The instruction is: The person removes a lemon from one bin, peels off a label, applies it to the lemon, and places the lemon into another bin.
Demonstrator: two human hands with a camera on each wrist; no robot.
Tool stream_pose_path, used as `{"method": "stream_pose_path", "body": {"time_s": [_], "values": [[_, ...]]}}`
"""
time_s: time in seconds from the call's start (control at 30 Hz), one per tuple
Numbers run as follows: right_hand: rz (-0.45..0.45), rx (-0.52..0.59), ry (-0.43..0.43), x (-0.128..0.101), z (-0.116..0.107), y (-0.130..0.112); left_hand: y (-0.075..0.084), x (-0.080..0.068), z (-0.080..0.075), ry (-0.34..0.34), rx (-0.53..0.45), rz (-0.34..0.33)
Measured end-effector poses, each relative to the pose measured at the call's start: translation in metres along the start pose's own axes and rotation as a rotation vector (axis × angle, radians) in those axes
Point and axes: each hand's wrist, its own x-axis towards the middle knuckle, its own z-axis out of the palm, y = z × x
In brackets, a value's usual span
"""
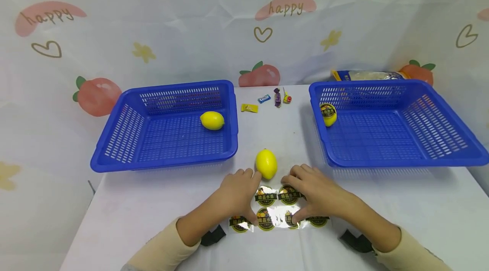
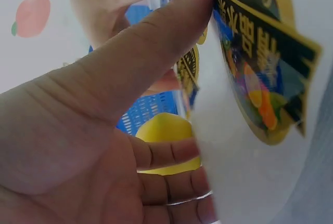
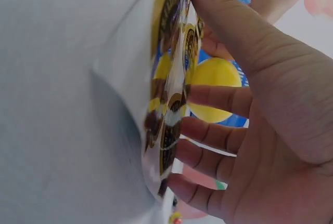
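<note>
Together the left hand [image 1: 237, 194] and right hand [image 1: 315, 196] pinch a glossy sticker sheet [image 1: 276, 211] on the table [image 1: 153, 203], just beside a lemon [image 1: 266, 163].

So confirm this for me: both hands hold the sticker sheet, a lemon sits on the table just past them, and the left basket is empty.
Not quite. The left basket is not empty: the head view shows a lemon lying in it. The rest stands: the left hand and right hand hold the sticker sheet, and another lemon sits on the table just past them.
</note>
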Motion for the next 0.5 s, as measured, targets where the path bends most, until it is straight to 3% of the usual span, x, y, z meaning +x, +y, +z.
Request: {"method": "stream_pose_path", "body": {"time_s": [0.2,0.5], "values": [[0.008,0.039,-0.007,-0.0001,0.0007,0.0005,-0.0013,0.0011,0.0006,-0.001,-0.025,0.025],[0.005,0.049,-0.018,0.0007,0.0017,0.0021,-0.0029,0.0032,-0.0012,0.088,-0.115,0.092]]}}
